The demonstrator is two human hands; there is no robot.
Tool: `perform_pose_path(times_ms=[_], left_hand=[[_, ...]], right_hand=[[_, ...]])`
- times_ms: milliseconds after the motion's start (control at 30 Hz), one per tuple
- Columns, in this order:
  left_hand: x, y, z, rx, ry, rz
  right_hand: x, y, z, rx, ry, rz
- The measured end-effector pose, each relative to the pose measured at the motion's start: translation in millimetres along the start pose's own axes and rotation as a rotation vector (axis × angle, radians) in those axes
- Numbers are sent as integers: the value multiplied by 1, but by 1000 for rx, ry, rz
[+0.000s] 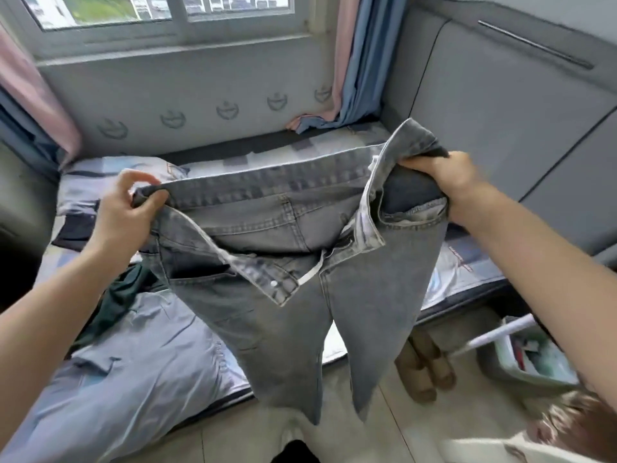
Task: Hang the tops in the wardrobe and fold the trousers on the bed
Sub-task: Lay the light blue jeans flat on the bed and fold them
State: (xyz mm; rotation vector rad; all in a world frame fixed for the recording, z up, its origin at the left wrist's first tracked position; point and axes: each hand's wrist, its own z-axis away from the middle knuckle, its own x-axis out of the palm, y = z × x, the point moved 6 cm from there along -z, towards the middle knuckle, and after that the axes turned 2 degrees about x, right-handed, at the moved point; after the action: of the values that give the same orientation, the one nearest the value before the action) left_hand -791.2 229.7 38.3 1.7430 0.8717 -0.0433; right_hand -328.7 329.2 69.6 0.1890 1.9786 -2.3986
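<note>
Left hand (pixel 125 208) and right hand (pixel 444 182) each grip the jeans (pixel 283 262) waistband, spreading it so legs hang straight for folding on the bed (pixel 467 272).

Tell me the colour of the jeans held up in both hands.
Faded grey-blue denim jeans, clearest in the head view.

The jeans (pixel 293 262) hang in front of the bed (pixel 467 269), held up at the waistband between the left hand (pixel 125 208) and right hand (pixel 447 185). Below left, pale trousers (pixel 133 362) lie on the bed. A bin (pixel 521 355) stands on the floor at right, slippers (pixel 424 369) beside it.
</note>
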Motion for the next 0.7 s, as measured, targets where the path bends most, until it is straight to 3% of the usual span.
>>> perform_pose_path(times_ms=[67, 200, 267, 400, 533, 633, 700], left_hand=[[10, 10, -20, 53, -31, -59], [27, 26, -43, 545, -297, -388], [38, 15, -52, 688, -440, -485], [61, -18, -63, 483, -642, -514], [82, -55, -67, 292, -677, -610], [93, -81, -72, 50, -738, -627], [105, -83, -71, -16, -849, -629]], right_hand=[[15, -9, -24, 41, 18, -4], [26, -23, -68, 26, 2, 51], [28, -25, -92, -3, -33, 137], [29, -1, -139, -3, -142, 313], [37, 34, -184, 35, -377, 303], [41, 61, -210, 196, -603, 282], [39, 74, -223, 315, -760, 270]])
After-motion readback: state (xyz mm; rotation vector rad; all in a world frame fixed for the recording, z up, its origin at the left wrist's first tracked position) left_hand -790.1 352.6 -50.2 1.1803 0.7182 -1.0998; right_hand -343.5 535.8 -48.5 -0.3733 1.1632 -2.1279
